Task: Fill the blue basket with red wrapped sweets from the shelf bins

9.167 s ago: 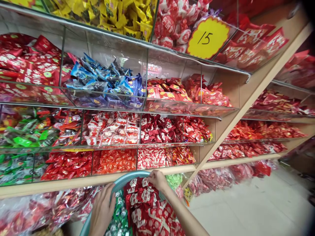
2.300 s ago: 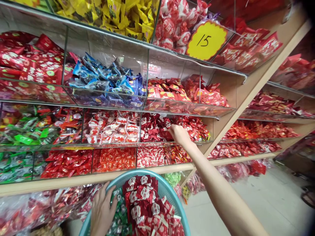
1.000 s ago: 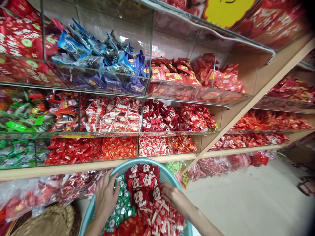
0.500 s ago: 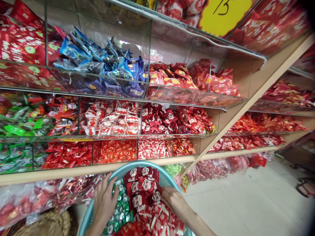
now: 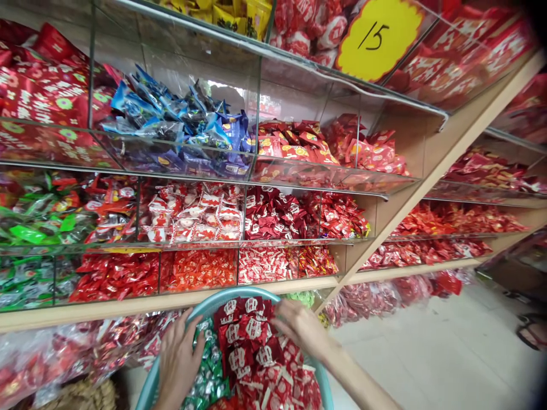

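Observation:
A teal plastic basket [image 5: 213,303] sits at the bottom middle, heaped with red-and-white wrapped candies [image 5: 256,353] and a strip of green ones [image 5: 205,370]. My left hand [image 5: 177,359] grips the basket's left rim, fingers curled over the edge onto the green candies. My right hand [image 5: 299,327] lies on the right side of the red pile, fingers bent down onto the wrappers; whether it pinches any I cannot see.
Glass-fronted candy bins rise right in front: blue packs [image 5: 179,122], white-red candies [image 5: 192,213], dark red ones [image 5: 273,213], green ones [image 5: 34,222]. A yellow "15" tag [image 5: 378,37] hangs above. Bagged candies [image 5: 64,353] lie under the wooden shelf [image 5: 171,302]. Tiled floor [image 5: 427,353] at right.
My right hand came back from the dark red bin to the basket and has now slid up toward the pile's far edge. The view tilted upward a little.

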